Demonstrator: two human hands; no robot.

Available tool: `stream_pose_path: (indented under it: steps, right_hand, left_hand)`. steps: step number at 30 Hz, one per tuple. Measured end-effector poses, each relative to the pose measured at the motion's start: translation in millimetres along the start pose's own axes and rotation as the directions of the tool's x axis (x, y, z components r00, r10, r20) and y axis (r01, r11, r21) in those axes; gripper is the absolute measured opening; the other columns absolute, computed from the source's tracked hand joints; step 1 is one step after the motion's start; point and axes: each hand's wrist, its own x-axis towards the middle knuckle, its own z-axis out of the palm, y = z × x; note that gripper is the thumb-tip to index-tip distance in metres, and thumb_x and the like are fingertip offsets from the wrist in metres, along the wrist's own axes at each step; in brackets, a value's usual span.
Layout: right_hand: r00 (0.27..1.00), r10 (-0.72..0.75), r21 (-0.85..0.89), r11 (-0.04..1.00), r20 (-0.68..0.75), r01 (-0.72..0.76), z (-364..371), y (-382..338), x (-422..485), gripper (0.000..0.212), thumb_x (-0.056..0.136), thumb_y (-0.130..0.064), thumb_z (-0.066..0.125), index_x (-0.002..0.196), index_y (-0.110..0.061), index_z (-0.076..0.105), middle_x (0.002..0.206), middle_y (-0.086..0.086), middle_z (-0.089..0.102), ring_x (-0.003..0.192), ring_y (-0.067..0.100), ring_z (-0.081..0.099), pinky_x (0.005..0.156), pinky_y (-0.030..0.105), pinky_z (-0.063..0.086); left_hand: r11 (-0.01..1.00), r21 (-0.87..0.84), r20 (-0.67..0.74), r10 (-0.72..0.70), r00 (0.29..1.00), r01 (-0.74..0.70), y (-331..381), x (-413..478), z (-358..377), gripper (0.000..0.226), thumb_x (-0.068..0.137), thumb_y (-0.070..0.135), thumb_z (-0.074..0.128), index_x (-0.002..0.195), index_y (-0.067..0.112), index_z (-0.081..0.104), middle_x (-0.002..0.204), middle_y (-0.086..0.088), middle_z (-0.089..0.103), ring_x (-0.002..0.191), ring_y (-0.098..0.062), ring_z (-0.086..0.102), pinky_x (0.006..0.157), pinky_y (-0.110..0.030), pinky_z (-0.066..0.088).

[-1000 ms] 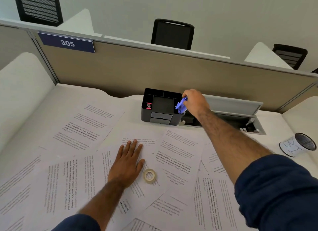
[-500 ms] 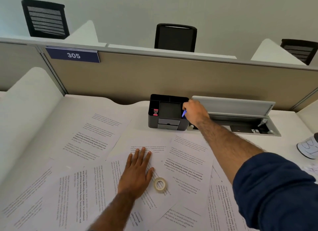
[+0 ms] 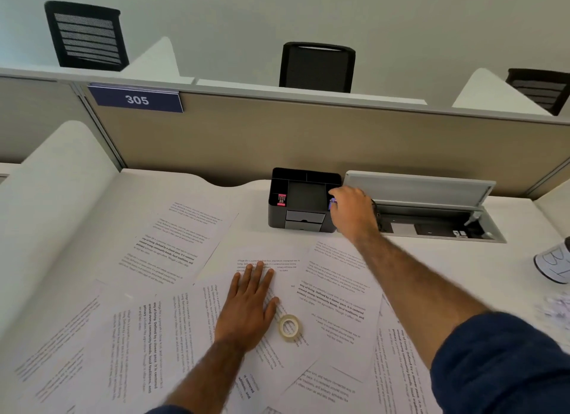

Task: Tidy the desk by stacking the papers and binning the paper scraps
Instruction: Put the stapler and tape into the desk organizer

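My right hand point(image 3: 351, 211) is at the right slot of the black plastic desk organiser point(image 3: 303, 197), fingers curled round a small blue item point(image 3: 332, 202): best to lower it straight in. Meanwhile my left hand point(image 3: 246, 305) lies flat, fingers straight, pinning the printed white papers point(image 3: 172, 244) scattered across the white surface point(image 3: 185, 186).

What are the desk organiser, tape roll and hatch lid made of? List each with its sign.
Desk organiser: probably moulded plastic, matt black; even dull walls, rounded corners. Tape roll: apparently clear adhesive tape, glossy; translucent yellowish ring. Hatch lid: seemingly metal, satin silver-grey with a soft sheen; painted plastic is possible.
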Motion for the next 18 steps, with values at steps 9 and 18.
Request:
stream_pose_path:
  steps: [9,18]
  right_hand:
    - [0.994,-0.067,0.261,0.964,0.084,0.043,35,-44,-160,0.040,0.097,-0.021,0.053,0.137,-0.015,0.055,0.139,0.003,0.055,0.130,0.020,0.046,0.112,0.034,0.035]
    - [0.918,-0.155,0.127,0.985,0.366,0.116,58,-73,-220,0.072,0.079,-0.061,0.068,0.138,-0.023,0.048,0.133,0.000,0.052,0.121,0.021,0.047,0.100,0.036,0.043]
  left_hand:
    - [0.997,0.075,0.050,-0.018,0.999,0.015,3,0,-5,0.069,0.104,0.060,0.012,0.159,0.030,-0.016,0.165,0.002,-0.028,0.151,-0.020,-0.028,0.121,-0.039,-0.020]
    - [0.996,0.075,0.008,-0.052,0.999,0.052,23,-32,-13,0.056,0.109,0.028,0.025,0.162,0.023,0.007,0.170,-0.002,-0.011,0.155,-0.022,-0.018,0.126,-0.042,-0.011]
